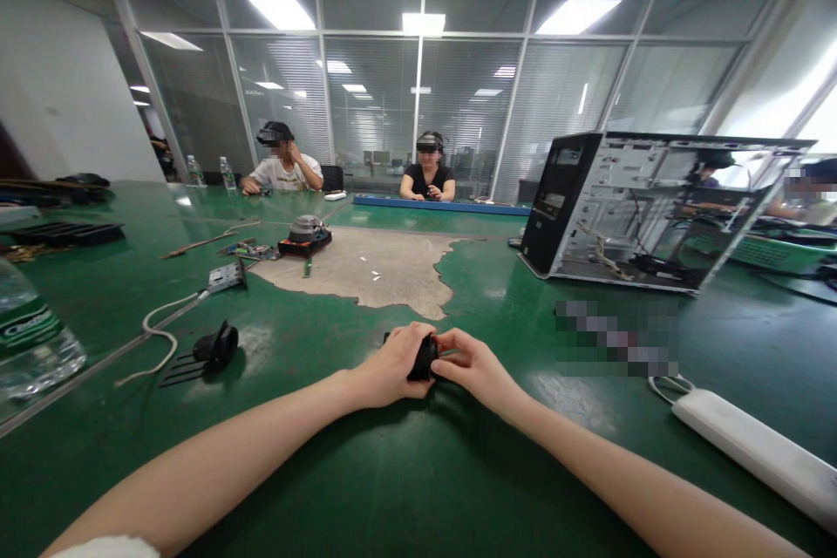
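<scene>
Close above the green table, in front of me, both hands meet at a small dark black part [423,357]. My left hand [397,362] is wrapped over it, with the fingers on top and the thumb below, so much of it is hidden. Against its right side, the thumb and fingertips of my right hand [466,364] are closed. What kind of part it is I cannot make out. A black bracket-like piece with a round end and long prongs [219,349] lies on the table to the left of my hands.
An open computer case [568,205] stands at the right, near a white power strip [751,445]. A plastic bottle [30,331], a metal piece with a cable [226,276] and a circuit board [252,249] are leftward. Two people sit across the green table [366,488].
</scene>
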{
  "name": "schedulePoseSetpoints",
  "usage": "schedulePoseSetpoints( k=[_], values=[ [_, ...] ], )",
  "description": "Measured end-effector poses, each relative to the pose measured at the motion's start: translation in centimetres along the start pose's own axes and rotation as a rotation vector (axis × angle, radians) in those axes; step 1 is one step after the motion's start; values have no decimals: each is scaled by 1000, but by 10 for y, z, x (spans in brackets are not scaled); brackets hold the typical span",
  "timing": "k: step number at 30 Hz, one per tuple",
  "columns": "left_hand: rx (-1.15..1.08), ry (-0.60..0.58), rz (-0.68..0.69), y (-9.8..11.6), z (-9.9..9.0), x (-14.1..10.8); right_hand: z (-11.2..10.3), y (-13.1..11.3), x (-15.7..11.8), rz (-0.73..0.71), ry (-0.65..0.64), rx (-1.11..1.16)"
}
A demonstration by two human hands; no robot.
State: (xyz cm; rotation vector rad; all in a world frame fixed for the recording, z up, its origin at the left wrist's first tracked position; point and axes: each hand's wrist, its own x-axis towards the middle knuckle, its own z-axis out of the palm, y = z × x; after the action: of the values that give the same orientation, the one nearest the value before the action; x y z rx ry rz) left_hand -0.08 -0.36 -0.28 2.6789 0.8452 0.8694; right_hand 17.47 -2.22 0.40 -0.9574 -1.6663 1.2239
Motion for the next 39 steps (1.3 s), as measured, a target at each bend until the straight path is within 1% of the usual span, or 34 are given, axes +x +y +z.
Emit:
schedulePoseSetpoints(
  k=[3,5,8,13,18,20,23,25,28,33,36,39],
  values=[
    [-10,5,4,-1,0,-1,3,2,-5,-97,8,-66],
    [-15,3,-12,-1,1,0,3,3,-7,-134,8,-100],
    [-19,1,-19,0,0,1,3,4,-5,-117,17,-93],
    [9,-5,-2,2,-2,2,3,6,1,-73,54,-21],
    [64,-17,20,3,-2,-1,3,5,-2,-59,-6,-16],
    [70,-24,17,2,-2,-2,4,4,-5,-81,-30,-34],
    [60,-28,4,2,-3,-2,5,2,-9,-158,-12,-94],
    [50,-30,-1,3,-3,-2,5,1,-10,-179,-12,-108],
    [44,-27,1,4,-4,0,6,2,-8,-133,-16,-69],
    [37,-39,1,6,-7,1,5,5,-2,-78,44,-43],
    [38,-43,5,6,-7,1,5,5,-2,-77,9,-53],
    [34,-38,5,5,-7,1,5,1,-5,-125,-26,-76]
  ],
)
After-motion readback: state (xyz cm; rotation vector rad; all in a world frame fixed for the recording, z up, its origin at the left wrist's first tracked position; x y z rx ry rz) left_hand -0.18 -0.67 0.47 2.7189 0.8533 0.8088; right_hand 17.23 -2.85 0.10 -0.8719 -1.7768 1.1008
